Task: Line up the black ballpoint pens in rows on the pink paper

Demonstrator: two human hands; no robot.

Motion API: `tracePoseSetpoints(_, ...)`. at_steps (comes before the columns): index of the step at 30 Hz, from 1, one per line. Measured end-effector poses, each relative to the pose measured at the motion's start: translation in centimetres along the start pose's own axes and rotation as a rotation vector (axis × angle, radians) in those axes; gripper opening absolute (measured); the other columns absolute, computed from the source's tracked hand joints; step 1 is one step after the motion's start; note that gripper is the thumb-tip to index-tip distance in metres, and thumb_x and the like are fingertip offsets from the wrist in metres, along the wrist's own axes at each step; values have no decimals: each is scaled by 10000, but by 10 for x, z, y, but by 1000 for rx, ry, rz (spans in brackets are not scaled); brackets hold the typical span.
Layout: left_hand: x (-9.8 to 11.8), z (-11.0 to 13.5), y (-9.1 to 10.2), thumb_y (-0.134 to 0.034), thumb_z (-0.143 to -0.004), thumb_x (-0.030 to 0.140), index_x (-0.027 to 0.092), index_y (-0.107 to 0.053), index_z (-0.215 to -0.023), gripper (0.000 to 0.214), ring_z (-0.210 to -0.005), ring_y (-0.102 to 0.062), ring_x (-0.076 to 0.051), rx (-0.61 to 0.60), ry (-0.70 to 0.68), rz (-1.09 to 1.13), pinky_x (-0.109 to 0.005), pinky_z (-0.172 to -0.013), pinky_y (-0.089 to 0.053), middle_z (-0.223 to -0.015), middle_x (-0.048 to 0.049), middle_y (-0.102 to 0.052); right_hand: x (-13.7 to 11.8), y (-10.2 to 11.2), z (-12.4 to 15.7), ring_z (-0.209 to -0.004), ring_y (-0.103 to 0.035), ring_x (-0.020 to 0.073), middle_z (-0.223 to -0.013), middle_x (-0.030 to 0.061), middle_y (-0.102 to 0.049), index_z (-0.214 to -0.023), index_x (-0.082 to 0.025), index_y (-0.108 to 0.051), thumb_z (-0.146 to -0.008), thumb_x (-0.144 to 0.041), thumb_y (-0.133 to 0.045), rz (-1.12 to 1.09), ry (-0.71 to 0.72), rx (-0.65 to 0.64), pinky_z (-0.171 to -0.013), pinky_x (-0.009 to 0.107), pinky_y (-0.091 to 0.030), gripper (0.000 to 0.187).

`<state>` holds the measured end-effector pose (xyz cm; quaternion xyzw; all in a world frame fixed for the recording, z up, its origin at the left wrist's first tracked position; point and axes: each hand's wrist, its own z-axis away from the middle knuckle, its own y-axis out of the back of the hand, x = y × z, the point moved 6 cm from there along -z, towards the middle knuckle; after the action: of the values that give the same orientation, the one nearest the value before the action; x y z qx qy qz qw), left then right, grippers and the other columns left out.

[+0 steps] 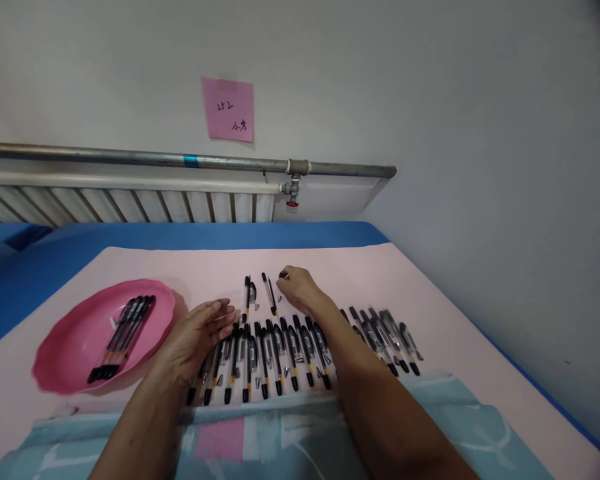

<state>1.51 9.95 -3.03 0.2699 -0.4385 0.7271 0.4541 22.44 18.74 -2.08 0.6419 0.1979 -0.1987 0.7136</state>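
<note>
Pen row (279, 343) — left hand (200, 337) flat atop, right hand (297, 288) beyond.

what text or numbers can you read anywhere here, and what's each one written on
"252": handwritten on the pink sticky note on the wall.
Two handwritten characters below it on the same note: too loosely written to read for sure; the first looks like "小".
Pens in the row on the table: any print is too small to read.
Cloth at the near edge: white marks, cut off, not readable.

Bright, even, soft-shadowed light; wide-angle edge bending, dark top-right corner, perhaps slight softness.
</note>
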Motion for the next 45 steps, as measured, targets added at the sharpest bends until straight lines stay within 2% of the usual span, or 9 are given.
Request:
tracePoseSetpoints(3, 0, 1, 0, -532, -782, 126, 113, -624, -849, 115, -745, -661, -166, 15, 6, -6, -259, -657, -528, -821, -99, -672, -2, -2, -2, -870, -583, 165, -1000, 101, -649, -1058, -129, -611, -768, -219, -487, 39, 7, 7, -683, 204, -396, 328)
tracePoseSetpoints(6, 1, 0, 1, -526, -783, 120, 109, -621, -843, 114, -733, -662, -165, 20, 7, -6, -259, -649, -531, -812, -99, -671, -5, -4, -3, -914, -575, 182, -992, 98, -655, -1009, -138, -639, -736, -186, -506, 91, 26, 1, -726, 219, -390, 308)
tracePoseSetpoints(10, 0, -1, 1, -528, -780, 115, 108, -624, -849, 119, -736, -663, -168, 14, 10, -3, -257, -645, -534, -817, -106, -672, -3, -5, -4, -839, -591, 185, -898, 90, -672, -897, -146, -668, -702, -169, -527, 139, 24, -7, -671, 224, -387, 241)
tracePoseSetpoints(22, 0, -2, 2, -515, -785, 106, 110, -615, -840, 114, -719, -665, -171, 30, 17, -14, -277, -659, -536, -791, -111, -676, -6, -8, -1, -728, -583, 158, -811, 59, -664, -842, -161, -646, -684, -187, -539, 160, 52, 16, -570, 206, -363, 192)
tracePoseSetpoints(32, -1, -2, 1, -515, -789, 114, 110, -613, -849, 115, -733, -663, -167, 14, 22, -28, -264, -658, -533, -806, -104, -668, -15, -12, 0, -819, -574, 175, -886, 87, -651, -922, -145, -607, -778, -233, -486, 151, 86, 92, -653, 225, -364, 207)
tracePoseSetpoints(36, 0, -2, 2, -527, -779, 115, 110, -613, -846, 109, -727, -663, -169, 24, 21, -21, -264, -651, -534, -785, -101, -670, -17, -8, 1, -819, -574, 167, -906, 88, -648, -933, -144, -607, -805, -267, -465, 125, 80, 53, -653, 219, -372, 227)
tracePoseSetpoints(40, 1, -3, 3, -519, -781, 116, 109, -611, -844, 112, -701, -661, -165, 16, 24, 0, -269, -644, -536, -778, -108, -671, -14, -7, 5, -705, -579, 152, -836, 56, -654, -920, -167, -624, -714, -278, -579, 94, 71, -55, -582, 212, -379, 238)
tracePoseSetpoints(42, 1, -3, 3, -514, -784, 117, 107, -612, -838, 112, -699, -661, -166, 14, 23, 3, -265, -637, -536, -773, -111, -671, -13, -9, 7, -671, -574, 144, -838, 35, -651, -978, -195, -613, -641, -281, -649, 68, 84, -127, -551, 206, -380, 350)
tracePoseSetpoints(45, 1, -4, 4, -516, -783, 115, 106, -615, -834, 111, -696, -661, -164, 16, 21, 1, -258, -633, -536, -759, -111, -670, -17, -13, 9, -754, -576, 171, -952, 52, -627, -1112, -214, -557, -555, -299, -710, 77, 149, -191, -571, 215, -396, 585)
